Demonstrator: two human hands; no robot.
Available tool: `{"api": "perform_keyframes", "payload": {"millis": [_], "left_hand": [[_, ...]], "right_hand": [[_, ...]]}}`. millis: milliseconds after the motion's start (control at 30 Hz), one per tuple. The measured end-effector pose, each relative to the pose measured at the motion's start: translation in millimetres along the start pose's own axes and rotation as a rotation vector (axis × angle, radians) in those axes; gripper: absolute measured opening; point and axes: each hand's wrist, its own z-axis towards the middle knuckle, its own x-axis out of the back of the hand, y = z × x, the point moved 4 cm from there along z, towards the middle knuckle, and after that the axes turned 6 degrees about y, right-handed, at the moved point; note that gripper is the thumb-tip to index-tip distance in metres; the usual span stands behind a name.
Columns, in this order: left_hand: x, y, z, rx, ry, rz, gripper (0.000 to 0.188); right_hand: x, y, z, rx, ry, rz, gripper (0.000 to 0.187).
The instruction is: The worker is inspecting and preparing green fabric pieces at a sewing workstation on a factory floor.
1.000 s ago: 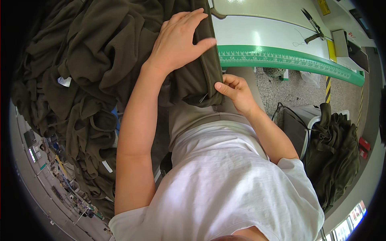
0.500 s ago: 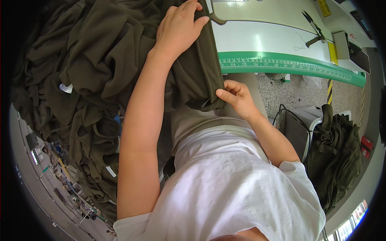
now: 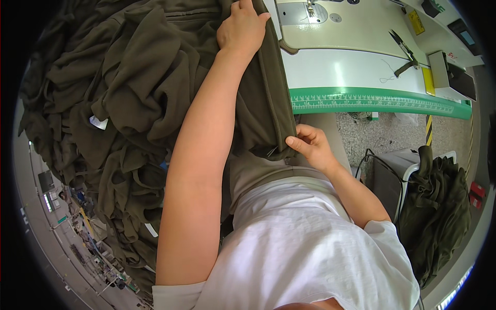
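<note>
A dark olive garment (image 3: 268, 98) of soft cloth lies over my lap and the table's left part, its folded edge running straight away from me. At the near corner of this edge, my right hand (image 3: 313, 147) pinches the cloth between thumb and fingers. My left hand (image 3: 242, 30) is farther up on the same edge, thumb over the fold and fingers bent onto the cloth; its fingertips are partly cut off by the picture's top. A small loose thread end shows by the near corner.
A sewing machine bed (image 3: 351, 31) is at the far right, with thread snips (image 3: 405, 54) on it. A green ruler strip (image 3: 372, 101) lines the table's front edge. More olive cloth (image 3: 139, 93) heaps at left; a grey bin (image 3: 388, 170) with olive cloth (image 3: 434, 206) stands at right.
My left hand has slid farther away along the garment's edge. My right hand stays at the near corner. The view has shifted, showing more of the sewing machine.
</note>
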Motion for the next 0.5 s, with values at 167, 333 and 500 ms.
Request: {"api": "perform_keyframes", "payload": {"millis": [167, 333, 500], "left_hand": [[-9.9, -5.1, 25.6, 0.125, -0.103, 0.076, 0.054], [-19.8, -23.0, 51.4, 0.207, -0.153, -0.005, 0.042], [-24.6, -48.4, 40.9, 0.423, -0.162, -0.925, 0.021]], "right_hand": [[3.7, 3.0, -4.7, 0.005, 0.006, -0.068, 0.012], [3.3, -4.2, -12.1, 0.094, -0.018, -0.254, 0.017], [-0.1, -19.1, -19.4, 0.248, 0.013, -0.465, 0.021]]}}
